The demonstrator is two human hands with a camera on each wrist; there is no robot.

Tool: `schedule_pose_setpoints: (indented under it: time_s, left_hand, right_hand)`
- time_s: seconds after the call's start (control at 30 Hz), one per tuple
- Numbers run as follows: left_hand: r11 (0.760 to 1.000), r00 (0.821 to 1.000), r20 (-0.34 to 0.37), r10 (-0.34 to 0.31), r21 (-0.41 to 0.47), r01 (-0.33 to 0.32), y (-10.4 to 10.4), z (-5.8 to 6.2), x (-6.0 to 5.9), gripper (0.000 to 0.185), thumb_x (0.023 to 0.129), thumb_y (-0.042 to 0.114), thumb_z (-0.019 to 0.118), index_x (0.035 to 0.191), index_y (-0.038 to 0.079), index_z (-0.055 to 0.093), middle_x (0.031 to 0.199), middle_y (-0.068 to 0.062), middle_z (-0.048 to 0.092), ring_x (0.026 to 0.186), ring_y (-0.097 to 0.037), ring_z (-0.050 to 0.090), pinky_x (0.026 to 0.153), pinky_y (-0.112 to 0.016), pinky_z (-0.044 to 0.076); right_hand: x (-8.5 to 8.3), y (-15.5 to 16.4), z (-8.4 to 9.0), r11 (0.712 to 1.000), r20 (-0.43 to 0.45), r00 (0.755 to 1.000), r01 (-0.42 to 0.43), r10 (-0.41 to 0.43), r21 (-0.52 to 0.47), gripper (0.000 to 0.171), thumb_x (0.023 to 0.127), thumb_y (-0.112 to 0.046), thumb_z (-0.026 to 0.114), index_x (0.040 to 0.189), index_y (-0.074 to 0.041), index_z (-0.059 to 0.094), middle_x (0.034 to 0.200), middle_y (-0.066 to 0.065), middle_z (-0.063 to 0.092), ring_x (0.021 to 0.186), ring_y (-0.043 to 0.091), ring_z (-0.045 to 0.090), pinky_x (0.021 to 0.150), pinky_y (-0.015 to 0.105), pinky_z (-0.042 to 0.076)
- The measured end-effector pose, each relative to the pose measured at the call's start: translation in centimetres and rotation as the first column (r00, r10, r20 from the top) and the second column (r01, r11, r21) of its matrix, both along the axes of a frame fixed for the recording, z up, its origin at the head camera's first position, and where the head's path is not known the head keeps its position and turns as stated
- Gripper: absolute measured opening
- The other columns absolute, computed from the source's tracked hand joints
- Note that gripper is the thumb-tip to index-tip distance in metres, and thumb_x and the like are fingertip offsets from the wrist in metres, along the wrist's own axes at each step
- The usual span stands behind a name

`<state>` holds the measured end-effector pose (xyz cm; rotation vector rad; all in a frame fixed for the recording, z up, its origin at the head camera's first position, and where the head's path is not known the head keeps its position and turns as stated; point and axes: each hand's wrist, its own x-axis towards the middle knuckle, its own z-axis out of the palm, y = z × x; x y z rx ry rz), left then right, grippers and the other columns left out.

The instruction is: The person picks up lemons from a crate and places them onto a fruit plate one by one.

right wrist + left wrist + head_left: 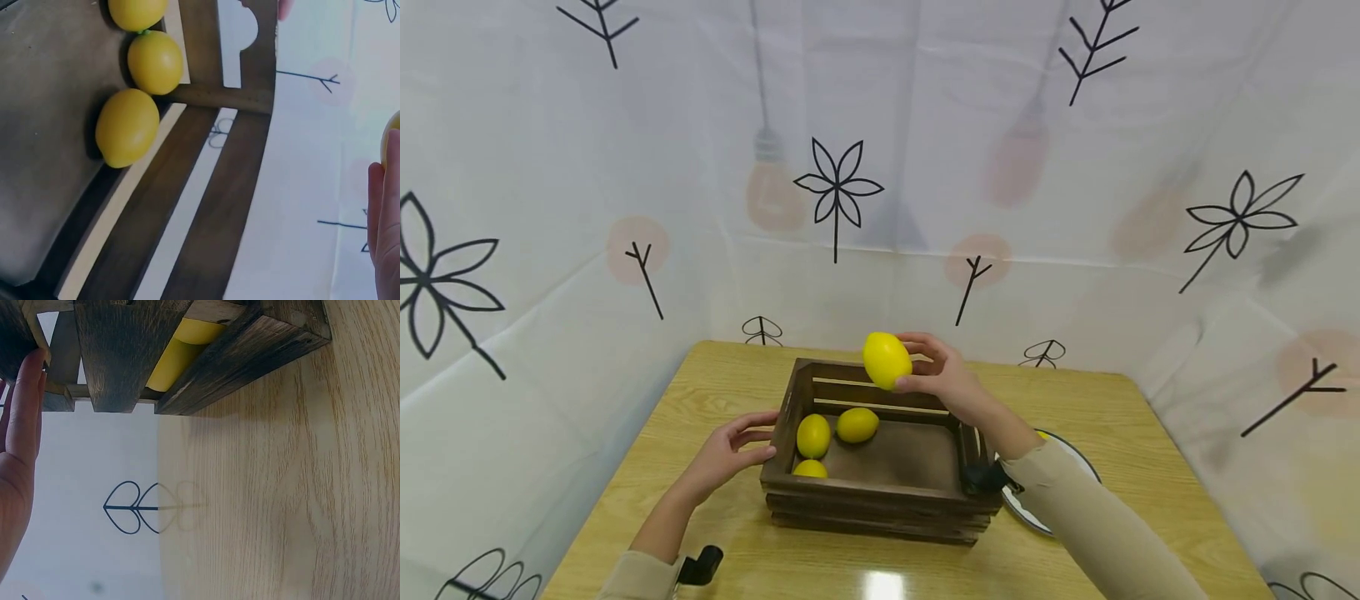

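Left hand [730, 454] rests with relaxed fingers against the crate [880, 492] left wall, holding nothing. Three lemons [813, 435] sit in its left half. Right hand [943, 375] pinches a fourth lemon [887, 360] above the far rim. Risk: fingertip-only hold, it could slip, hit the rim and bounce off the table [1150, 450]. Plate [1086, 467] right of crate.

Yellow lemon [887, 360] held above crate [880, 492]
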<state>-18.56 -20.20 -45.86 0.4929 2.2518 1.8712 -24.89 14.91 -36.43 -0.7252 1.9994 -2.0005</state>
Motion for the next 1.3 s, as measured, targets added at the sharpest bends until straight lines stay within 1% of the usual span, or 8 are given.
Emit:
schedule_pose_setpoints:
  time_s: [0.1, 0.27, 0.5, 0.77, 0.9, 1.03, 1.1, 1.3]
  left_hand:
    - [1.000, 1.000, 0.007, 0.007, -0.005, -0.007, 0.0, 0.0, 0.0, 0.053, 0.087, 0.017, 0.067, 0.135, 0.009, 0.048, 0.137, -0.014, 0.043, 0.118, -0.034, 0.047, 0.084, -0.033, 0.050]
    - [1.000, 1.000, 0.013, 0.016, -0.009, -0.016, 0.1, 0.0, 0.1, 0.053, 0.087, 0.018, 0.068, 0.135, 0.009, 0.048, 0.136, -0.014, 0.044, 0.117, -0.032, 0.048, 0.084, -0.033, 0.050]
    - [1.000, 1.000, 0.019, 0.011, -0.013, -0.011, 0.0, -0.1, 0.0, 0.053, 0.087, 0.018, 0.067, 0.135, 0.009, 0.048, 0.136, -0.014, 0.044, 0.114, -0.022, 0.052, 0.084, -0.033, 0.050]
    - [1.000, 1.000, 0.020, 0.004, -0.010, -0.004, 0.0, -0.1, 0.0, 0.053, 0.087, 0.017, 0.067, 0.135, 0.008, 0.047, 0.136, -0.015, 0.044, 0.115, -0.027, 0.050, 0.083, -0.033, 0.050]
    - [1.000, 1.000, 0.022, -0.001, -0.006, 0.001, 0.1, -0.1, -0.1, 0.053, 0.087, 0.017, 0.067, 0.135, 0.008, 0.047, 0.137, -0.015, 0.043, 0.113, -0.020, 0.052, 0.083, -0.033, 0.050]
    - [1.000, 1.000, 0.019, 0.004, -0.015, -0.004, 0.0, 0.0, -0.1, 0.053, 0.087, 0.018, 0.067, 0.135, 0.008, 0.048, 0.136, -0.015, 0.043, 0.111, -0.014, 0.053, 0.083, -0.033, 0.050]
    - [1.000, 1.000, 0.016, 0.007, -0.022, -0.007, 0.0, 0.0, -0.1, 0.052, 0.087, 0.018, 0.067, 0.135, 0.009, 0.048, 0.136, -0.015, 0.044, 0.112, -0.016, 0.053, 0.083, -0.032, 0.050]
    - [1.000, 1.000, 0.025, 0.007, -0.022, -0.006, 0.0, -0.1, -0.1, 0.052, 0.087, 0.017, 0.067, 0.135, 0.009, 0.048, 0.136, -0.015, 0.043, 0.116, -0.029, 0.049, 0.083, -0.033, 0.050]
  right_hand:
    - [0.1, 0.4, 0.1, 1.000, -0.005, 1.000, 0.019, -0.019, -0.009, 0.062, 0.079, -0.003, 0.072, 0.134, -0.006, 0.045, 0.124, 0.018, 0.047, 0.099, 0.029, 0.059, 0.080, 0.039, 0.052]
    - [0.2, 1.3, 0.1, 0.998, -0.011, 0.998, 0.060, -0.060, 0.000, 0.061, 0.079, -0.004, 0.073, 0.133, -0.004, 0.045, 0.123, 0.018, 0.048, 0.098, 0.028, 0.059, 0.081, 0.038, 0.052]
    - [0.5, 2.9, 0.0, 0.995, 0.006, 0.995, 0.103, -0.103, 0.008, 0.059, 0.080, -0.001, 0.070, 0.133, -0.005, 0.045, 0.122, 0.017, 0.048, 0.097, 0.027, 0.060, 0.081, 0.039, 0.051]
    - [1.0, 4.6, -0.1, 0.991, -0.001, 0.991, 0.134, -0.134, 0.009, 0.056, 0.083, 0.001, 0.066, 0.134, -0.004, 0.043, 0.121, 0.017, 0.046, 0.098, 0.024, 0.060, 0.080, 0.039, 0.052]
    - [1.2, 5.4, -0.2, 0.990, 0.006, 0.990, 0.143, -0.143, -0.003, 0.056, 0.084, 0.001, 0.065, 0.135, -0.004, 0.042, 0.122, 0.017, 0.045, 0.099, 0.024, 0.060, 0.081, 0.043, 0.051]
    - [1.4, 6.1, -0.3, 0.987, 0.011, 0.987, 0.161, -0.161, -0.006, 0.055, 0.084, -0.001, 0.066, 0.134, -0.007, 0.043, 0.122, 0.016, 0.045, 0.099, 0.023, 0.060, 0.081, 0.043, 0.051]
    - [1.6, 6.5, -0.4, 0.985, 0.013, 0.985, 0.173, -0.172, -0.002, 0.054, 0.084, -0.001, 0.066, 0.134, -0.008, 0.044, 0.123, 0.015, 0.045, 0.100, 0.023, 0.060, 0.081, 0.041, 0.051]
    - [2.0, 7.7, -0.6, 0.983, 0.016, 0.983, 0.185, -0.185, -0.012, 0.054, 0.085, 0.002, 0.064, 0.134, -0.007, 0.043, 0.125, 0.014, 0.044, 0.101, 0.022, 0.060, 0.082, 0.040, 0.051]
